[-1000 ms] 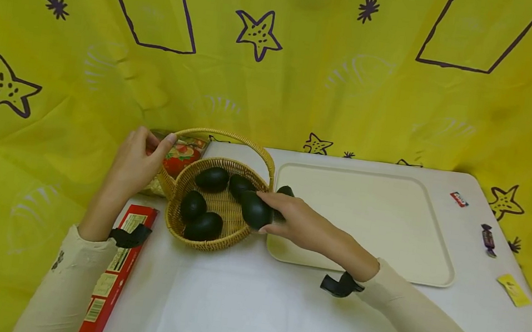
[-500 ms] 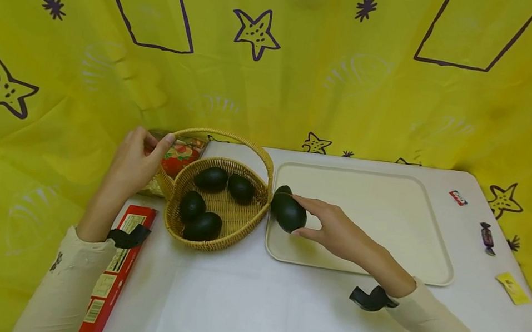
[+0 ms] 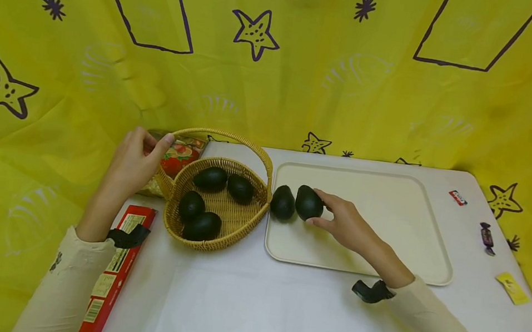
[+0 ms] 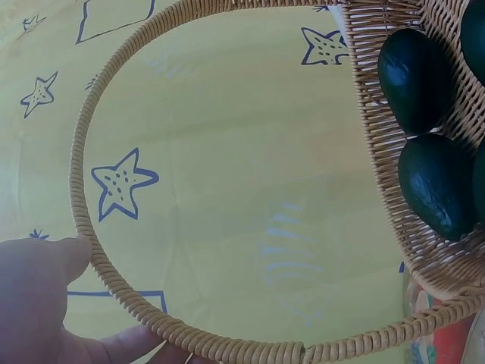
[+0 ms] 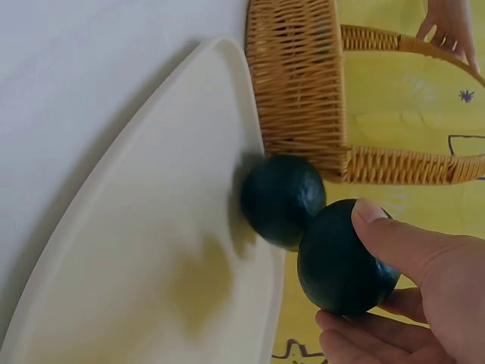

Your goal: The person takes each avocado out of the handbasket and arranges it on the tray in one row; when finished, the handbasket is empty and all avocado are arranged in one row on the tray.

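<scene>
your right hand [image 3: 346, 224] has brought the held avocado [image 3: 309, 203] clear of the basket [image 3: 205, 245] and over the left part of the tray [image 3: 390, 221]. half a second ago it hid much of the fruit lying at the tray's left edge; now the resting avocado [image 3: 283, 203] shows whole, just to the left of the held one. your right thumb and fingers pinch the fruit from its sides, parted only by its breadth. the shadow on the tray in the right wrist view suggests it is off the surface, so i judge the crossing made and the setting-down not yet done. your left hand [image 3: 132, 162] has stayed at the basket handle [image 4: 242, 351], thumb and fingers closed lightly about it, and the basket has kept its place on the bench [image 3: 227, 307], right beside the tray. four more avocados [image 3: 202, 226] lie in the basket, so by that count the work looks partway along.
</scene>
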`<state>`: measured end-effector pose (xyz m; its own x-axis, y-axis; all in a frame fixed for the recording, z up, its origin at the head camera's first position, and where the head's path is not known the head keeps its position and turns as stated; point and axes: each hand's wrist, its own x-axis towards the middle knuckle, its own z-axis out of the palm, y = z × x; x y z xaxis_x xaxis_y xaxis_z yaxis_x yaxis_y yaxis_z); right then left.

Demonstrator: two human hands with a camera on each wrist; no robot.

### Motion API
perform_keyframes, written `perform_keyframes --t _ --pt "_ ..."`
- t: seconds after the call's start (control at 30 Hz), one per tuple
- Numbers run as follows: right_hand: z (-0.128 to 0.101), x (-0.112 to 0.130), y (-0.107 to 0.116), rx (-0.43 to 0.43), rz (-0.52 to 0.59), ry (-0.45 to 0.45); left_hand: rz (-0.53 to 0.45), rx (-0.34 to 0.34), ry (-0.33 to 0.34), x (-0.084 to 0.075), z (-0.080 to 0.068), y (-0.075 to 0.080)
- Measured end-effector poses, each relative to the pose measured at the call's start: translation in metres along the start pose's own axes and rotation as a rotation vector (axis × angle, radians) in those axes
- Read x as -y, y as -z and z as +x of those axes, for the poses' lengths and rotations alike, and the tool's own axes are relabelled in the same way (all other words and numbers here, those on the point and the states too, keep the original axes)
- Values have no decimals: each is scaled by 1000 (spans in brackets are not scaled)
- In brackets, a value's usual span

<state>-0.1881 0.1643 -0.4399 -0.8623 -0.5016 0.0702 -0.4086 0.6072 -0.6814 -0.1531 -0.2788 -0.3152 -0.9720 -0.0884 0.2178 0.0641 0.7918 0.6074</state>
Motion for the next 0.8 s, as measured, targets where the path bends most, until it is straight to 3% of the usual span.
perform_keyframes --t 0.37,0.8 --pt "16 -19 -10 -1 -47 -40 -9 7 -1 1 0 0" --pt "24 -23 -20 -3 -61 -65 -6 2 -7 1 1 1"
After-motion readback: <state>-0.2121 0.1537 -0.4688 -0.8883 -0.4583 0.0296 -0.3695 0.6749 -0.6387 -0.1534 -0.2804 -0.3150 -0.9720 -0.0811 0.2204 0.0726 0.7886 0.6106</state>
